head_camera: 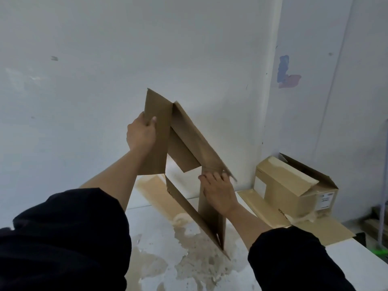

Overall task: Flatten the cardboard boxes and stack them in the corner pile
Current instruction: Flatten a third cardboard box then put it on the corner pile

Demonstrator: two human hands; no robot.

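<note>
Head camera: brown cardboard box (189, 141), skewed into a diamond; left hand (141, 135) pinches its upper flap, right hand (218, 194) grips a corner.

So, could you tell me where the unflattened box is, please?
In the head view, the unflattened box sits at the right near the wall corner, on flat cardboard, just right of the right hand.

The open box (161, 148) hides the fingers of the left hand (141, 135); the label (325, 200) nearby is illegible.
</note>
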